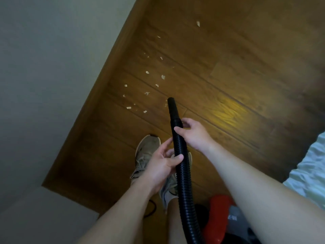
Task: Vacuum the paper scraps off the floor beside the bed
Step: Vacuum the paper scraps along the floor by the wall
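**roomba_hater:** so what's the head cam giving you right now? where's the mess?

**me (on the remote feed):** I'm looking pretty much straight down. The paper scraps (147, 72) are scattered on the wooden floor (228, 76) in a loose trail along the base of the pale wall (52, 67) on the left. Most sit just ahead and left of the nozzle (171, 104), with a couple right beside its tip. One bigger piece (198, 23) lies well apart from the rest at the far end. The bed (309, 173) only peeks in at the right edge, just light rumpled bedding.

**roomba_hater:** and the hands? actually holding the thing?

**me:** yep, both are on the black ribbed hose (183, 182). The right hand (192, 133) grips it high up, right where the ribs meet the smooth nozzle, with the thumb across the front and the fingers curled round the back. The left hand (161, 162) holds it lower down, thumb pressed on the front and fingers behind, the index finger stretched out a bit looser.

The nozzle points away toward the scraps. I honestly can't tell from this angle whether the tip touches the floor. The hose runs down to the red vacuum body (219, 206) at the bottom of the view, near the bed. A tan sneaker (147, 148) is on the floor right under the left hand. The second sneaker (167, 192) is mostly hidden behind the hose. A bit of black cord (153, 208) loops beside the left forearm.
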A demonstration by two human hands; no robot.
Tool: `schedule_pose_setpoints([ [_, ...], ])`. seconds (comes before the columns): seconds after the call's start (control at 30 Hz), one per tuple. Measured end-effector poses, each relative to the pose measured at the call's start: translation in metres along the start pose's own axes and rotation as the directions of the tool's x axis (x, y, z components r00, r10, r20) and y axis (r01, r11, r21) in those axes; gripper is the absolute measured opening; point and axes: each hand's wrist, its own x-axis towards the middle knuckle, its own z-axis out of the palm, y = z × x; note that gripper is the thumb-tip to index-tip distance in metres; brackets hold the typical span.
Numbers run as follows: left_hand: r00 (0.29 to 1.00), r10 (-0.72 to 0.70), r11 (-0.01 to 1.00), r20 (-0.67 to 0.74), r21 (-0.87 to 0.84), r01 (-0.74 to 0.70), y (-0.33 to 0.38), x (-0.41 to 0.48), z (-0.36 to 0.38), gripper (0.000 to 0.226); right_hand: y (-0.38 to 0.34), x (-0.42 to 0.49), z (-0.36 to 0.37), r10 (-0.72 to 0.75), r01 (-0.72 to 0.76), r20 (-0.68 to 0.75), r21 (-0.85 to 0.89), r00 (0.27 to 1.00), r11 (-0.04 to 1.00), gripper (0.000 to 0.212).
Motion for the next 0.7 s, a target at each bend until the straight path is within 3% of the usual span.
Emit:
schedule_pose_setpoints([
  [0.17,1.0,-0.001,1.0,0.002,-0.019,0.001,-0.006,0.008,-0.007,0.089,0.008,0.006,0.007,0.038,-0.04,0.037,0.048,0.999,0.998,0.054],
  [0.7,0.998,-0.003,0.998,-0.06,-0.061,0.0,-0.02,0.031,-0.017,0.084,0.017,0.022,0.02,0.045,-0.052,0.096,0.072,0.994,0.996,0.06],
])
